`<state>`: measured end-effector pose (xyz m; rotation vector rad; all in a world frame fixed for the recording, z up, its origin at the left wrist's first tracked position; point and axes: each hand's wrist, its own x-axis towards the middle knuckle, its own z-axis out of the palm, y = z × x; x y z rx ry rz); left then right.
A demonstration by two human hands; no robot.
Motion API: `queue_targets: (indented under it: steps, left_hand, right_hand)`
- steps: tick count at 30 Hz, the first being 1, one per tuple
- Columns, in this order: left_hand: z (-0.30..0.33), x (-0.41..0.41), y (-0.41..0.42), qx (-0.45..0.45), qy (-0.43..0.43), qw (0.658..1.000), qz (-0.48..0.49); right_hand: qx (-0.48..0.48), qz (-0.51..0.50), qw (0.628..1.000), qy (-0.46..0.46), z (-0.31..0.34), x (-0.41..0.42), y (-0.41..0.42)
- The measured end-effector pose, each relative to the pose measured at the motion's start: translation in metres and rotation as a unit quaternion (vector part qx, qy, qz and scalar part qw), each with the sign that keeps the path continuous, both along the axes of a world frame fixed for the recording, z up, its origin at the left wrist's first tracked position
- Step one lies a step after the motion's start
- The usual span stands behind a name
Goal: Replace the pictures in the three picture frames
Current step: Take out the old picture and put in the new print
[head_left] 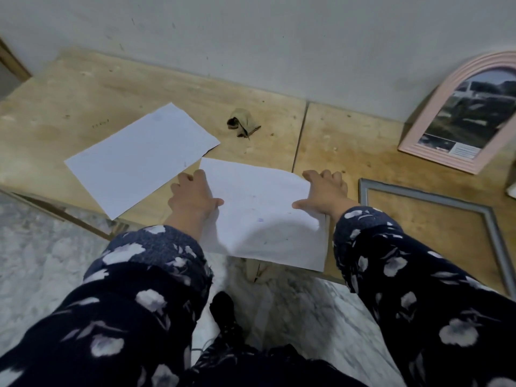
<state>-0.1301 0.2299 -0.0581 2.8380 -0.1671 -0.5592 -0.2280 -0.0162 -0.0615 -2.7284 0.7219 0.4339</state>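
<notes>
My plywood worktop against a bare wall
Pale wall (279, 37) at twelve o'clock; marbled floor (42, 261) at eight, below the wooden tabletop (139, 85)

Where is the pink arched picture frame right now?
The pink arched frame stands at the far right, leaning against the wall, just behind the flat grey frame.

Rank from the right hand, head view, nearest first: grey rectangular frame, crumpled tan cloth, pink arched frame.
From the right hand:
1. Grey rectangular frame, flat on the table just to its right.
2. Crumpled tan cloth, behind and to its left.
3. Pink arched frame, leaning on the wall, far right.
</notes>
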Motion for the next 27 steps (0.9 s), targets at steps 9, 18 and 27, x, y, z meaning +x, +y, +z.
queue_targets:
  steps: [9,18,27]
  left_hand:
    - [-0.001,0.002,-0.002,0.017,-0.071,0.997,0.007]
    - [0.013,0.012,-0.007,-0.225,-0.079,0.971,0.032]
    - [0.046,0.017,-0.080,-0.318,-0.058,0.946,0.020]
  right_hand:
    - [0.116,-0.080,0.985,-0.099,0.001,-0.011,-0.001]
    - [0.321,-0.352,0.842,-0.253,0.019,-0.021,-0.020]
    - [0.285,-0.390,0.808,-0.338,0.050,-0.048,-0.053]
